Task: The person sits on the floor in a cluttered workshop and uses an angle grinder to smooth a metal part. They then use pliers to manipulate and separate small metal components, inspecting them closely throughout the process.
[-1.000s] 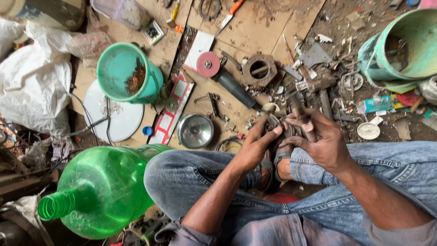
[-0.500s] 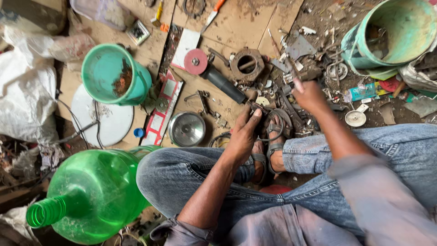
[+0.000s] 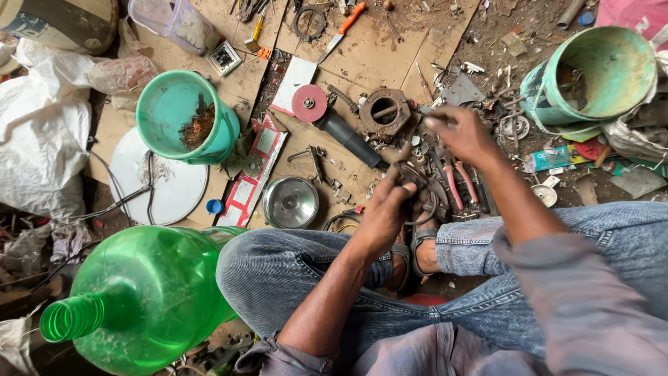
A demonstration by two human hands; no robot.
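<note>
Hands first: the left hand (image 3: 387,209) is closed around a dark bundle of wire and scrap (image 3: 416,182) held just above the sandalled feet, at the centre of the view, while the right hand (image 3: 463,136) reaches out toward two o'clock with its fingertips pinched together on something small and dark; what that piece is cannot be told. Working such a tangle well seems to call for a firm hold with the left hand, low over the feet, and short pulls with the right so loose bits drop on the cardboard (image 3: 369,59) rather than scatter. At twelve o'clock of the hands lies a rusty ring-shaped metal part (image 3: 385,111), with a grinder with a red disc (image 3: 327,118) just beside it at eleven. Containers: a teal bucket (image 3: 158,139) at ten o'clock holds a small heap of reddish wire scraps; a larger teal bucket (image 3: 626,66) at two o'clock holds dark debris at its bottom; a shiny steel bowl (image 3: 290,202) at nine o'clock looks empty; a green plastic bottle (image 3: 139,299) lies on its side at seven o'clock, uncapped.
</note>
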